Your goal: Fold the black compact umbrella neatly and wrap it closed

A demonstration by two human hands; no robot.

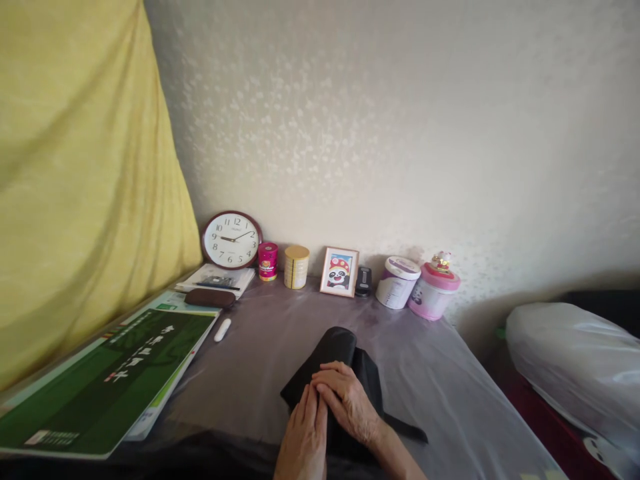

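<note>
A black folded cloth item [336, 345] with a strap trailing to the right lies on the table [260, 373]; its exact kind does not show. My left hand [306, 427] rests flat on its near left part, fingers stretched forward and close together. Across the middle lies my right hand [349, 402], its fingers pointing left and touching the left fingertips. Both palms press down on the black cloth and hide part of it. Neither hand grips anything.
Left are green-covered booklets [115, 373], a brown case [210, 297] and a white pen-like object [223, 330]. Along the wall stand a clock [233, 240], pink tin [268, 261], yellow tin [297, 268], panda picture frame [339, 271], white tub [397, 283] and pink tub [433, 293].
</note>
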